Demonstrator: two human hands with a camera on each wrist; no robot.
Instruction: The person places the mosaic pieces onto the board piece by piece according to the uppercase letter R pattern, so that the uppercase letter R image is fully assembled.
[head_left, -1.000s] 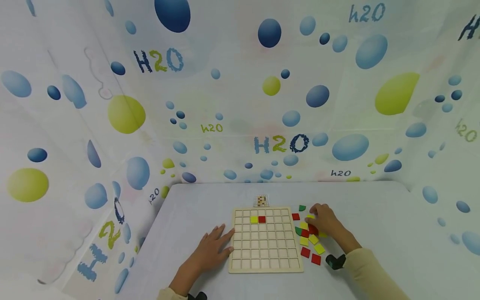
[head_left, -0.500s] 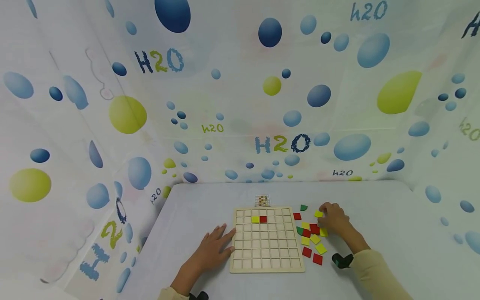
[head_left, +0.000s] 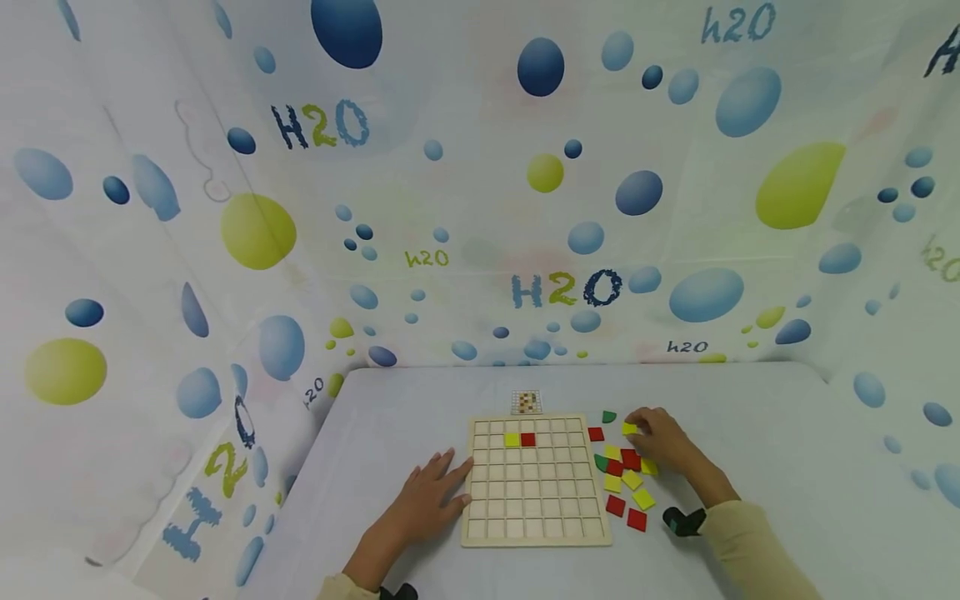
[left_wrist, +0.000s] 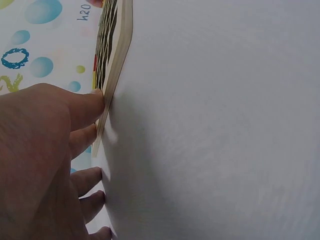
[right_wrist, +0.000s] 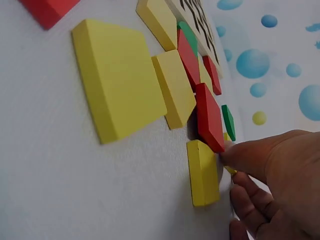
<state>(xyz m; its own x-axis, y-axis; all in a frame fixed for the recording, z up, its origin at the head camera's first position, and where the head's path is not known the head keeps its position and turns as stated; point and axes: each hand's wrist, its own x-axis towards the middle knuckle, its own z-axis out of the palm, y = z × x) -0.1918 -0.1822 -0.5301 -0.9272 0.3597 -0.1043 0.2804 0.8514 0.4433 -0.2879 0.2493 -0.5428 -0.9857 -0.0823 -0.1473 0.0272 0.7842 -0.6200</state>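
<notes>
My right hand (head_left: 663, 439) is at the far end of the loose tiles, right of the wooden grid board (head_left: 536, 540). Its thumb and fingers pinch a small yellow square tile (head_left: 629, 428), which peeks out past the thumb in the right wrist view. A red tile (right_wrist: 209, 117) and a yellow tile (right_wrist: 202, 172) lie close to the thumb there. Fingers spread, my left hand (head_left: 427, 504) rests at the board's left edge, its thumb and forefinger touching the rim. In the board's second row sit a yellow tile (head_left: 512, 439) and a red tile (head_left: 528, 439), side by side.
Beyond the board lies a small printed pattern card (head_left: 527, 402). Several red, yellow and green tiles are scattered along the board's right side, among them a green quarter-round (head_left: 609, 416) and a red tile (head_left: 637, 520). A patterned curtain (head_left: 480, 208) hangs behind the white table (head_left: 405, 400).
My right hand slid to the right with the yellow tile, then came slightly back to the left. The left hand and the two tiles on the board stayed put.
</notes>
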